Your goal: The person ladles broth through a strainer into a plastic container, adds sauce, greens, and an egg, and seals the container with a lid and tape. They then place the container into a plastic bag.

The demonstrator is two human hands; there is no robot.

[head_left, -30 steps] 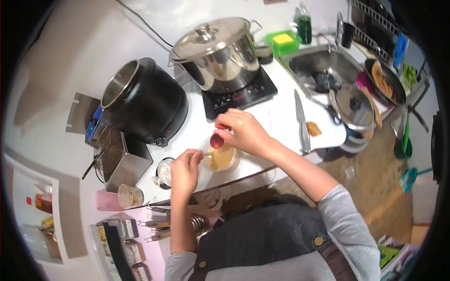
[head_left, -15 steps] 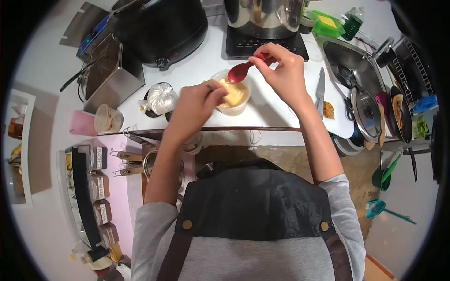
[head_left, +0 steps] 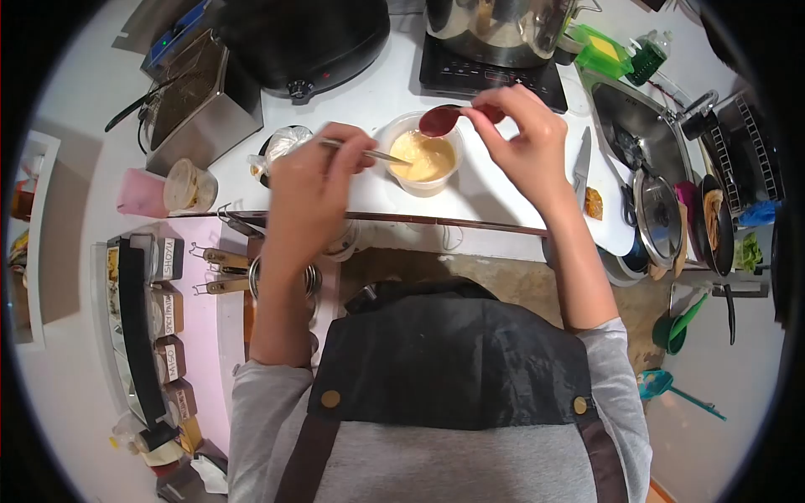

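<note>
A clear plastic tub (head_left: 426, 191) of pale yellow, creamy mixture (head_left: 429, 159) stands on the white counter. My left hand (head_left: 312, 180), somewhat blurred, is closed around a thin metal utensil (head_left: 384, 156). The utensil's far end reaches into the mixture, so its kind is hidden. Over the tub's back right rim hangs the bowl of a red spoon (head_left: 439, 121). My right hand (head_left: 530, 138) pinches that spoon by its handle. A tied plastic bag of white contents (head_left: 287, 141) lies behind my left hand, partly covered by it.
Behind the tub, a steel pot (head_left: 495, 33) sits on a black induction cooker (head_left: 449, 75), beside a large black cooker (head_left: 310, 42). To the right lie a knife (head_left: 582, 163) and a small yellow-brown packet (head_left: 594, 203), with the sink (head_left: 662, 142) beyond. A steel fryer (head_left: 210, 109) stands left.
My left hand has moved left and back from over the tub, and the metal utensil now shows clearly. The red spoon has turned flatter above the rim. The whole view has shifted slightly.
</note>
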